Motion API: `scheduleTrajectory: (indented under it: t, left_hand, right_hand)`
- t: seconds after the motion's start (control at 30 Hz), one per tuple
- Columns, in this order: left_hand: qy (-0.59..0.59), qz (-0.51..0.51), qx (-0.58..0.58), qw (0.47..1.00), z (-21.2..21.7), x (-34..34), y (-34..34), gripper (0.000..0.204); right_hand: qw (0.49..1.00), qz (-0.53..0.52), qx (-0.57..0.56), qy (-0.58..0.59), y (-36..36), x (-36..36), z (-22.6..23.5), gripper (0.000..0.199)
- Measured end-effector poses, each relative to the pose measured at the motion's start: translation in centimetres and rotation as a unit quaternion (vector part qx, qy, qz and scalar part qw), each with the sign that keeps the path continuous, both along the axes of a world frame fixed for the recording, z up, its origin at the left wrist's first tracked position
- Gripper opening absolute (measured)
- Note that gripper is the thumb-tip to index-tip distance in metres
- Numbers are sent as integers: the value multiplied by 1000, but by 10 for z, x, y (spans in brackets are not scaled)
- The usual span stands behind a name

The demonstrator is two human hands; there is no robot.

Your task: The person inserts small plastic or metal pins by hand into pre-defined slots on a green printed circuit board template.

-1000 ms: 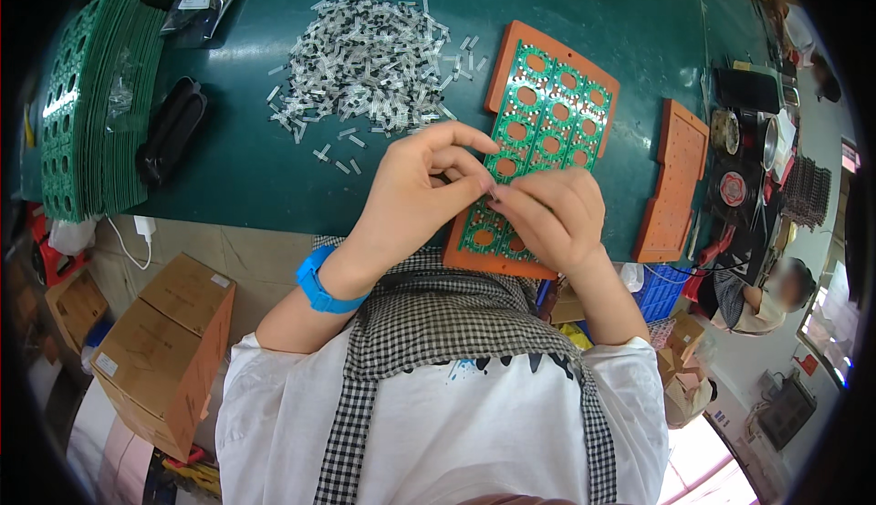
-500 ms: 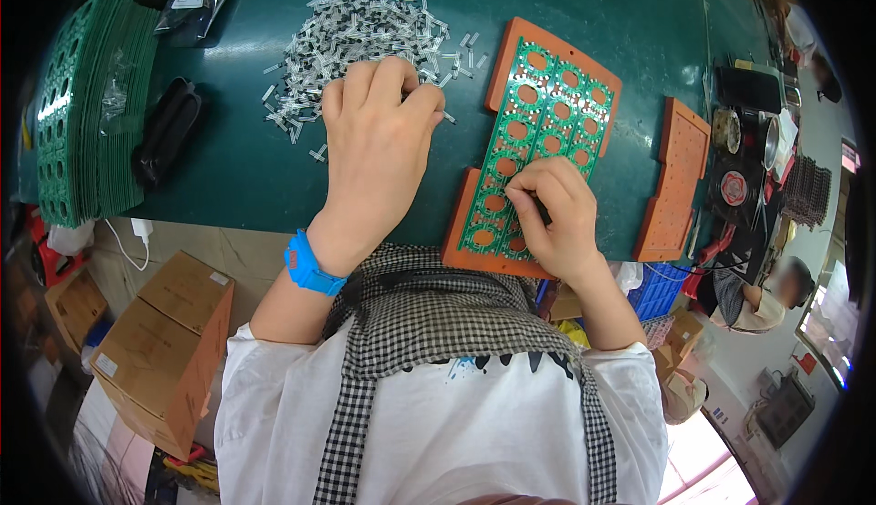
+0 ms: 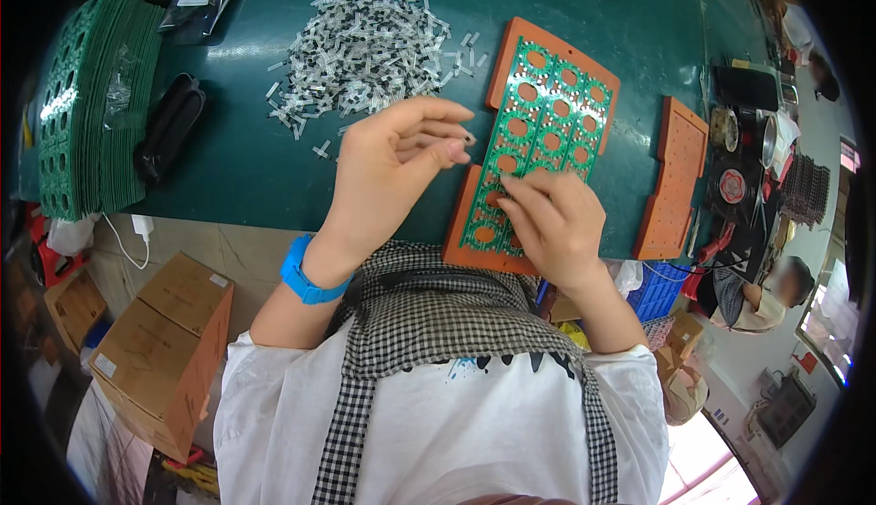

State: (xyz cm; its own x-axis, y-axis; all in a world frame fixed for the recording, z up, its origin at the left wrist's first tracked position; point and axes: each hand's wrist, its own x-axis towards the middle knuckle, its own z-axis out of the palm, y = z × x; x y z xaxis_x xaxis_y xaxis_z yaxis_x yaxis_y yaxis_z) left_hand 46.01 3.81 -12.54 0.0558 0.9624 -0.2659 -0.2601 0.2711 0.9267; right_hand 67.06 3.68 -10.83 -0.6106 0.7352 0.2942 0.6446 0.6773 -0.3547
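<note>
My left hand (image 3: 388, 163) hovers between the parts pile and the circuit boards, thumb and fingers closed in a pinch. A small dark-tipped component (image 3: 469, 141) shows at its fingertips. My right hand (image 3: 558, 227) is over the lower part of a green circuit board panel (image 3: 538, 154), with thumb and forefinger drawn together near one of its round holes. Whatever those fingers hold, if anything, is too small to make out. The panel lies on an orange-brown fixture (image 3: 467, 199). Beyond my left hand is a loose pile of small clear-and-dark components (image 3: 370, 49).
A tall stack of green circuit boards (image 3: 91, 113) stands at the left, beside a black tray-like holder (image 3: 172, 126). Another orange-brown fixture (image 3: 673, 181) lies to the right. Cardboard boxes (image 3: 169, 322) are on the floor at left. Other people are at the far right.
My left hand has come away from the pile toward the boards, with a small component now visible at its fingertips. My right hand has shifted only slightly over the panel.
</note>
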Motion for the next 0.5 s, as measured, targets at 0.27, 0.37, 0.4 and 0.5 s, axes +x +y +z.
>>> scheduleTrajectory:
  t: [0.27, 0.37, 0.4, 0.5]
  left_hand:
    - [-45, -51, 27, 997, 6, 10, -10, 36]
    - [-40, -60, 13, 997, 8, 10, -11, 37]
    - [-38, -64, 2, 997, 9, 10, -12, 37]
    - [-71, -91, 1, 993, 5, 13, -13, 38]
  right_hand:
    - [953, -72, -214, 203, 9, -22, 7, 26]
    - [945, -108, -248, 186, 8, -19, 5, 22]
    - [949, -102, -227, 193, 8, -20, 4, 18]
    - [951, -67, -212, 215, 10, -18, 4, 13]
